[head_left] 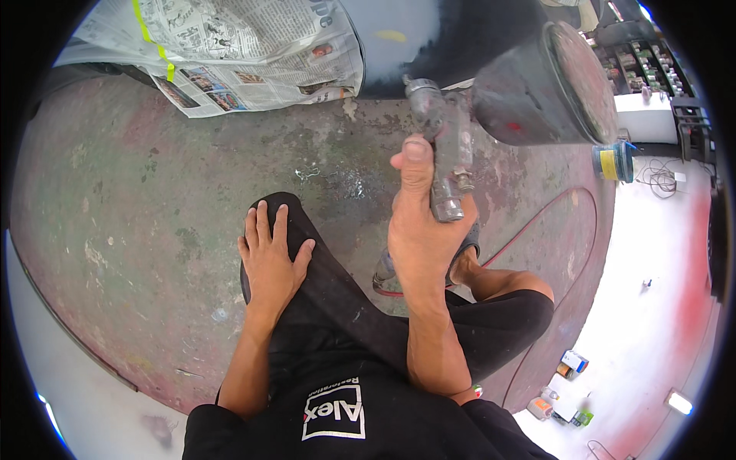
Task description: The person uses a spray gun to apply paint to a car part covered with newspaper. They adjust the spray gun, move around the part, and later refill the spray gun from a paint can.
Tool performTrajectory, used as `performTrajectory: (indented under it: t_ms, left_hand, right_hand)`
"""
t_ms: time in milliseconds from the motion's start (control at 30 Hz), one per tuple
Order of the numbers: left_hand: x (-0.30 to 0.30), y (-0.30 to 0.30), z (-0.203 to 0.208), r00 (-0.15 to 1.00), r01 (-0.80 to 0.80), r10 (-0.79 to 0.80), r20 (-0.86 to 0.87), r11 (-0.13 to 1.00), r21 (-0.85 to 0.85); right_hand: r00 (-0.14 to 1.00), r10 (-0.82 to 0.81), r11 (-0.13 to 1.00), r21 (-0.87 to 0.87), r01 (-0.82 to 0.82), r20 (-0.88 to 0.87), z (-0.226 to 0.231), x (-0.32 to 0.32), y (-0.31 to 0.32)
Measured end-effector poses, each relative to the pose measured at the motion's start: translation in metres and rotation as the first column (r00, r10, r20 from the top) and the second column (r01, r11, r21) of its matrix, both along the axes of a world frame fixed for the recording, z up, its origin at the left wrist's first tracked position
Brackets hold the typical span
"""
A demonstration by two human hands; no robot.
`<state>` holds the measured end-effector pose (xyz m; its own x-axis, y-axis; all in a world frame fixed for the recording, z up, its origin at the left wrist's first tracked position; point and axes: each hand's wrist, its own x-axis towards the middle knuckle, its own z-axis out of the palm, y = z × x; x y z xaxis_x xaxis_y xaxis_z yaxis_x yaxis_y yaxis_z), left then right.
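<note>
A paint spray gun (446,142) is gripped in my right hand (420,230), its thumb up along the back of the body. The gun's large grey, paint-stained cup (525,96) tilts out to the right. Beyond the gun is a body panel (383,50) with light grey and dark areas and a small yellowish patch; the gun is apart from it, as far as I can tell. My left hand (272,264) lies flat on my bent left knee, fingers spread, holding nothing. The gun's trigger and lower handle are hidden by my right hand.
Newspaper and clear plastic sheeting (261,57) with yellow-green tape cover the far left. A red hose (596,222) curves over the stained floor (153,230) on my right. A blue bucket (616,162), shelves of cans (640,69) and small containers (563,399) stand farther right.
</note>
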<state>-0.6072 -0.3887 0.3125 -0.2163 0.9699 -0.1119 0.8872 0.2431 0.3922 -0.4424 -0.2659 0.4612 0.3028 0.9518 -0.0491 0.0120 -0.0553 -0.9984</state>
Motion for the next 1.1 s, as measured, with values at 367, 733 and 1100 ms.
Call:
performTrajectory:
  t_ms: [367,733,1100]
  left_hand:
    - [0.004,0.009,-0.005,1.0,0.005,-0.004,-0.018,1.0,0.011]
    - [0.001,0.009,-0.005,1.0,-0.007,0.008,-0.017,1.0,0.015]
    - [0.003,0.01,-0.003,1.0,-0.011,0.011,-0.018,0.999,0.032]
  right_hand:
    - [0.995,-0.063,0.998,-0.013,0.064,0.074,0.0,0.011,0.008]
    - [0.996,0.044,0.997,0.053,-0.048,0.076,0.0,-0.01,0.0]
    - [0.999,0.021,1.0,0.006,-0.022,0.033,0.002,0.007,-0.005]
